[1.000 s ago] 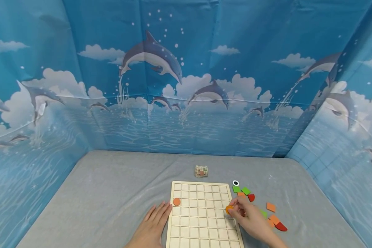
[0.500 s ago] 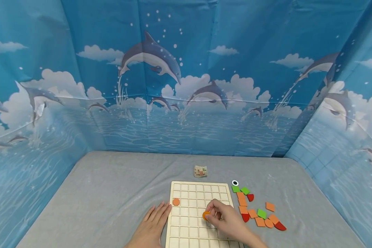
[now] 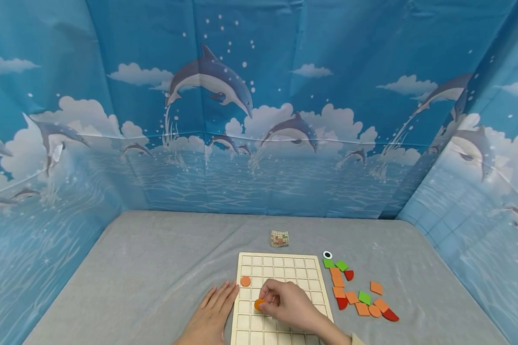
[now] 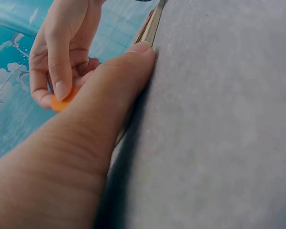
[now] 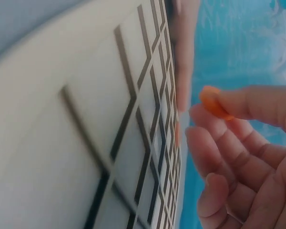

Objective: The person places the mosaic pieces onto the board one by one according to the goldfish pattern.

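- Clock directions run from the centre of a pale gridded board (image 3: 280, 272), twelve pointing away from the person; it lies on a grey worktop (image 3: 155, 263).
- Across the back and both sides, left to right: a blue curtain (image 3: 155, 179) printed with leaping dolphins, clouds and waves.
- Nine o'clock: the left hand (image 3: 211, 314) lies palm down on the worktop, fingers straight, fingertips at the board's left edge. Its grip is relaxed and holds nothing.
- Ten o'clock: a flat orange disc (image 3: 245, 281) lies in a cell of the board's left-hand column.
- Nine o'clock, nearer the centre: a deeper orange round piece (image 3: 258, 305) is held just above the board.
- Around the centre: the right hand (image 3: 290, 305) reaches in from four o'clock. Its grip is nearly closed, thumb and fingertips pinching the deeper orange round piece.
- Twelve o'clock: a small card (image 3: 279, 238) with a printed grid lies beyond the board's far edge.
- Between one and two: a round black-and-white piece (image 3: 327, 255) sits near the far right corner.
- Two to three o'clock: loose orange, green and red pieces (image 3: 364, 297) lie scattered, some touching.
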Demonstrator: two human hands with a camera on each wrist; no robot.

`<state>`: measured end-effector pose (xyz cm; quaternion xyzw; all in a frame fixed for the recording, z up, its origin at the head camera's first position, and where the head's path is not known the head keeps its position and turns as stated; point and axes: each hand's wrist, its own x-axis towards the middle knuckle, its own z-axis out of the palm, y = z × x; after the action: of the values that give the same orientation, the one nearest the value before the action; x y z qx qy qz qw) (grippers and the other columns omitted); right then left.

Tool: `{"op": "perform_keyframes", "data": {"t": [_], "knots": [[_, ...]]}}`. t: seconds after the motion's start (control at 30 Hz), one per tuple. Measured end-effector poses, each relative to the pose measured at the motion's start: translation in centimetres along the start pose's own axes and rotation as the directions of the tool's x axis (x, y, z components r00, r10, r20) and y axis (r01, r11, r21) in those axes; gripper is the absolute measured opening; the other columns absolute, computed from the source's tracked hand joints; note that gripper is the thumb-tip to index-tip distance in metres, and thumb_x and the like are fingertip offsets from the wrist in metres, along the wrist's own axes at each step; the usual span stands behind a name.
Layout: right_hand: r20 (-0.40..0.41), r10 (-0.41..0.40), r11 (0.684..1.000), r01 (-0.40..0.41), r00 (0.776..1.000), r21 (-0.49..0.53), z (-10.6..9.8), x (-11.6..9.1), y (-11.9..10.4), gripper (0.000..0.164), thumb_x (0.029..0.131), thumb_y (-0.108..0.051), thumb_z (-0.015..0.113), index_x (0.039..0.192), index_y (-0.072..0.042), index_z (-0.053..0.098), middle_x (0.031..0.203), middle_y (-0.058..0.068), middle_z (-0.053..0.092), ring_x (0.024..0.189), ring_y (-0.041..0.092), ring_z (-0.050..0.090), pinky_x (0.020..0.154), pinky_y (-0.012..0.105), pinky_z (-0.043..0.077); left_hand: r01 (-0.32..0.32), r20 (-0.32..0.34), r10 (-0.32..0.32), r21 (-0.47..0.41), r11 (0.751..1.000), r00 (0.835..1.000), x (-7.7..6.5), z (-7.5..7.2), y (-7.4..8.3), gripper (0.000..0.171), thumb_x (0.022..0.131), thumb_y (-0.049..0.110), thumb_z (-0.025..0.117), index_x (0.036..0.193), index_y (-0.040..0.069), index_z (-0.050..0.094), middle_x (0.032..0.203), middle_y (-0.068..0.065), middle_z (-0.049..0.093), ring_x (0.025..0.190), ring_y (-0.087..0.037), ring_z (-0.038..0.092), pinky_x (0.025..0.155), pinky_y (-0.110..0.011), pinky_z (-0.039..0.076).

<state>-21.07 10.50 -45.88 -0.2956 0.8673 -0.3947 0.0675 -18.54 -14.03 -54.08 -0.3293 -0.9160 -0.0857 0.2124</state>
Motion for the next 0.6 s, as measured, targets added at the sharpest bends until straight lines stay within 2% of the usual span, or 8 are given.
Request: {"op": "perform_keyframes", "data": {"t": [0.2, 0.6], "knots": [[0.001, -0.035, 0.997, 0.035, 0.999, -0.074, 1.1, 1.0, -0.3, 0.014, 0.081, -0.017, 0.076, 0.081, -0.022, 0.063, 0.067, -0.020, 0.053, 0.050, -0.002, 0.045, 0.044, 0.018, 0.038, 0.006, 0.017, -0.006, -0.009, 1.000, 1.000, 0.0, 0.0, 0.0, 0.119, 0.067, 0.090, 0.040, 0.146, 0.001, 0.033, 0.147, -0.010, 0.038, 0.135, -0.025, 0.032, 0.108, -0.036, 0.015], [-0.011, -0.026, 0.987, 0.024, 1.000, -0.158, 2.5, 2.3, -1.3, 0.015, 0.079, -0.014, 0.077, 0.078, -0.021, 0.064, 0.064, -0.019, 0.052, 0.049, -0.004, 0.045, 0.046, 0.018, 0.038, -0.009, 0.002, 0.009, 0.026, 1.000, 1.000, 0.0, -0.1, -0.1, 0.117, 0.068, 0.090, 0.039, 0.145, 0.001, 0.036, 0.146, -0.011, 0.039, 0.134, -0.025, 0.034, 0.105, -0.039, 0.020]]}}
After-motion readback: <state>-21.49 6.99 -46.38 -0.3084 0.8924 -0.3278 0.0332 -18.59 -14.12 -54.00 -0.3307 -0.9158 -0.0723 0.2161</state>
